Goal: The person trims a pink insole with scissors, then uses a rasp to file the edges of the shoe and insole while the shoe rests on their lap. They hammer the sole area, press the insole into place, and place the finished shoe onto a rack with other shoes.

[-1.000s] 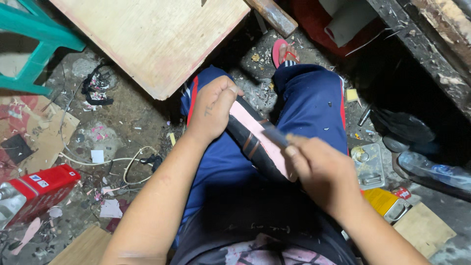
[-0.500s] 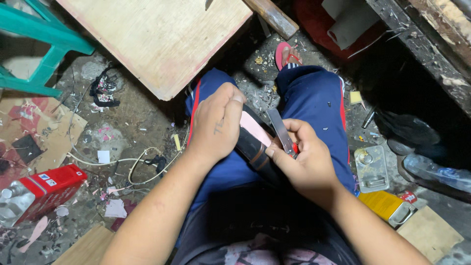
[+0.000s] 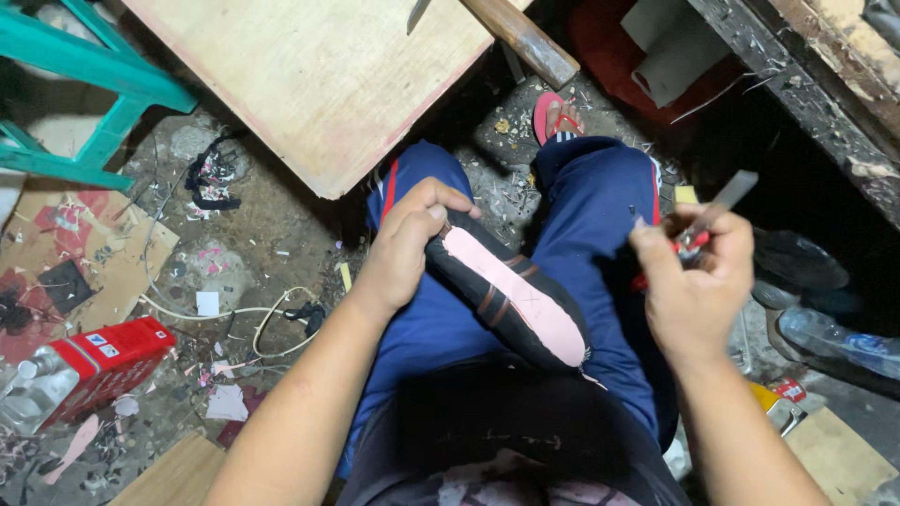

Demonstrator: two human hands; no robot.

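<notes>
I sit with blue trousers over my knees. My left hand (image 3: 408, 239) grips the toe end of a black shoe (image 3: 511, 300) that lies across my lap with its pink sole facing up. My right hand (image 3: 694, 281) is lifted to the right of the shoe, above my right knee. It is closed on a red-handled utility knife (image 3: 708, 220) whose grey blade points up and to the right, clear of the sole.
A tilted wooden board (image 3: 319, 75) stands ahead of my knees beside a wooden handle (image 3: 520, 37). A teal plastic stool (image 3: 84, 103) is at the far left. A red box (image 3: 112, 361), a white cord (image 3: 244, 319), cardboard and scraps litter the floor.
My right hand has pulled the knife off the pink sole and moved it up and to the right. My left hand stays on the shoe's toe end.
</notes>
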